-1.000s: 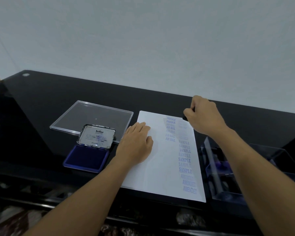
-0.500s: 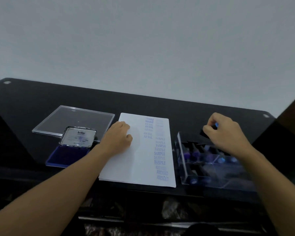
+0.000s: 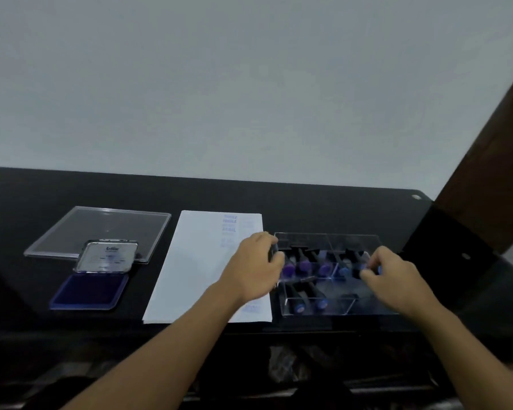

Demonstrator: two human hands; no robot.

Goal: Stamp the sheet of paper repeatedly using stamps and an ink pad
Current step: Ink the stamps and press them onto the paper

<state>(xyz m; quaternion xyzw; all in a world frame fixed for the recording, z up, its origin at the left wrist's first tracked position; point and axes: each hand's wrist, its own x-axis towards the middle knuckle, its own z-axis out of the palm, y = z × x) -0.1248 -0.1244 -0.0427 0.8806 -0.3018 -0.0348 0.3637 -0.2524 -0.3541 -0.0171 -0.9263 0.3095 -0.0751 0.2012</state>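
Both hands are working over the clear stamp tray on the tabletop: right hand is pinching a small dark stamp, left hand is curling around something dark, can't tell what. Paper is already showing a column of blue prints on its right side, plenty still blank. Ink pad is sitting open, far left.

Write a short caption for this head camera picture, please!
Both hands, left and right, reach into the clear stamp tray beside the stamped paper.

An office-like desk: a glossy black table against a plain wall, holding stamping supplies.
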